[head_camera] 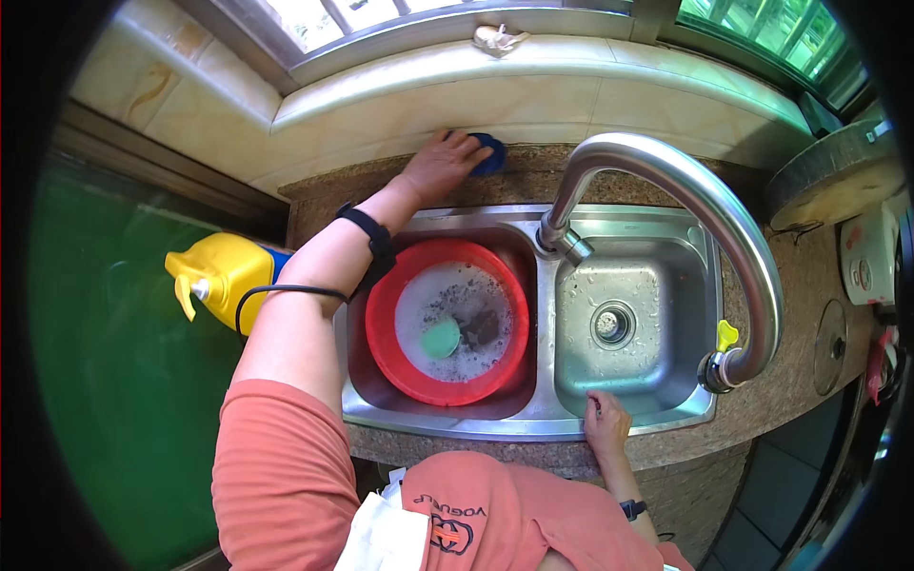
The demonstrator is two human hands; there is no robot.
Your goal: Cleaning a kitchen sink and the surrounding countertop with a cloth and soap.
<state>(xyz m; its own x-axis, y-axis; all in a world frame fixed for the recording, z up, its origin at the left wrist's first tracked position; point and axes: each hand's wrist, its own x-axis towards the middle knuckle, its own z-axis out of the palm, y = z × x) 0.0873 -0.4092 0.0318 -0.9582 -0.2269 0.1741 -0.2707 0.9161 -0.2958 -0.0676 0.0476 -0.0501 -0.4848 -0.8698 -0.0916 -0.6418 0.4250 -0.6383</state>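
Observation:
My left hand [448,165] reaches over the back of the sink and holds a dark blue cloth or pad [488,154] against the granite ledge by the tiled wall. My right hand [607,422] rests at the front rim of the right basin [643,378], fingers curled; whether it holds anything is hidden. In the left basin sits a red plastic tub [385,357] of foamy water. A light green round object [440,338] lies in the suds beside something dark [482,327].
A curved steel faucet [671,160] arches over the right basin. A yellow pump bottle [221,268] stands at the left. At the right are a round wooden chopping board [835,175], a white container [867,257] and a glass lid [830,346]. A garlic bulb [497,41] lies on the windowsill.

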